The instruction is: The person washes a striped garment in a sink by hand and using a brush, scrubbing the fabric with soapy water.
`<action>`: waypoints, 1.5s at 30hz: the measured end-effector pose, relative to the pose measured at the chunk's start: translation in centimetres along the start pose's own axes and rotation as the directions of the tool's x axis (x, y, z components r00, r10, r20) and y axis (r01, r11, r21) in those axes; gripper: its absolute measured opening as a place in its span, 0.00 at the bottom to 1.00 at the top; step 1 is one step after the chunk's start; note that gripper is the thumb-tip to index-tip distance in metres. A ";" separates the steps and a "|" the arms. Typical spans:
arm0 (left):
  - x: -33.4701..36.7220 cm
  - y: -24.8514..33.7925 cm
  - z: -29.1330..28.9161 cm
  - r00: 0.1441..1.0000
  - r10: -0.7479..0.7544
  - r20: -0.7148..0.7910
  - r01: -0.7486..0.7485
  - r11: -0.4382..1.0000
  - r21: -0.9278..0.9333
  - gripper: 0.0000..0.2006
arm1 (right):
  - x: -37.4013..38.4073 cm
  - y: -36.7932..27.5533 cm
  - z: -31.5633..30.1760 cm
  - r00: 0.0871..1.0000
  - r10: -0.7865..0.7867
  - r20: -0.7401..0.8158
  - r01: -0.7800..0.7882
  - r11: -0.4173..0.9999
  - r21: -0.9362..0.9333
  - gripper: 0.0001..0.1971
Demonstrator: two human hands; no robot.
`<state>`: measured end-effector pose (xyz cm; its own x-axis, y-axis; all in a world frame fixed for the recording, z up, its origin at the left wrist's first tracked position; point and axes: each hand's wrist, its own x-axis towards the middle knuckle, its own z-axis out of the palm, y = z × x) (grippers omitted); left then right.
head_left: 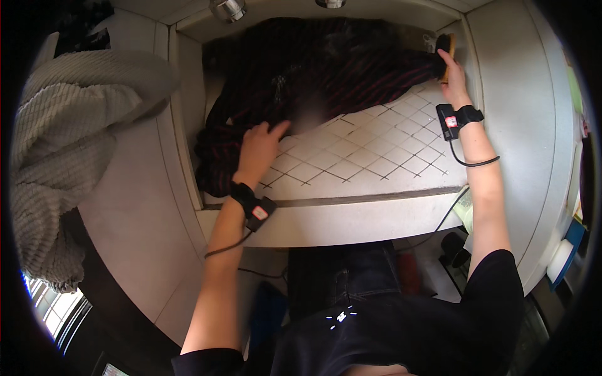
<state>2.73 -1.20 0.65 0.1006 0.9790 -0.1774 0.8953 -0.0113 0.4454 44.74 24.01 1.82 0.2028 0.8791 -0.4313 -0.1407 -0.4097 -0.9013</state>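
Note:
A dark garment with thin red stripes [351, 81] lies wet and bunched across the far part of a white laundry basin with a washboard [364, 147]. At the garment's left part, my left hand [258, 149] rests with its fingers curled into the cloth and the thumb side stretched out to the right. My right hand [456, 81] is closed around a scrub brush [449, 45] with an orange-yellow back and dark bristles. The brush stands on edge by the basin's right wall, beside the garment's right end. My fingertips on its far side are partly hidden.
Two metal tap fittings [228, 9] show at the far edge. Grey waffle-textured cloth [88, 119] hangs over the left side. The basin's front rim [338, 224] runs before me. A thin cable [433, 229] hangs below. At far right is a blue-and-white object [564, 255].

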 end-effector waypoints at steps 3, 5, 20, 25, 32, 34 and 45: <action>-0.4 -2.4 -2.5 0.962 -0.076 -0.261 0.027 0.982 -0.189 0.19 | 0.3 -1.3 -1.6 0.999 -0.013 -0.030 0.013 1.000 -0.011 0.25; -0.5 -3.6 -5.3 0.859 -0.251 -0.446 0.206 0.967 -0.148 0.19 | 0.2 -1.7 -2.0 1.000 -0.011 -0.019 0.011 0.999 -0.031 0.25; -1.0 -1.9 -2.2 0.994 -0.109 -0.016 0.109 0.961 0.253 0.11 | 0.7 -3.9 1.8 0.996 -0.091 -0.022 0.093 0.990 0.110 0.18; -2.3 -2.5 -9.3 0.796 -0.234 -0.558 0.180 0.972 -0.151 0.10 | 2.4 -6.0 1.0 0.877 -0.465 0.121 0.475 0.877 -0.075 0.19; -8.6 -0.3 -10.4 0.975 0.129 -0.180 -0.113 0.989 0.094 0.10 | 0.8 -4.5 -2.5 0.958 0.183 0.221 0.022 0.720 -0.694 0.25; -9.6 1.1 -8.1 0.968 0.044 0.248 -0.068 0.994 0.089 0.09 | -0.8 -3.0 -2.3 0.868 0.462 0.181 0.031 0.313 -0.949 0.26; -4.9 1.3 -2.3 0.981 0.068 0.183 -0.085 0.993 0.083 0.22 | -4.1 4.7 3.4 0.895 -0.015 0.445 0.445 0.075 -0.893 0.34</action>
<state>2.42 -5.53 4.08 0.2393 0.9221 -0.3042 0.9164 -0.1109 0.3846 39.99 19.30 -0.48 -0.2474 0.9018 -0.3544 0.9446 0.1431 -0.2953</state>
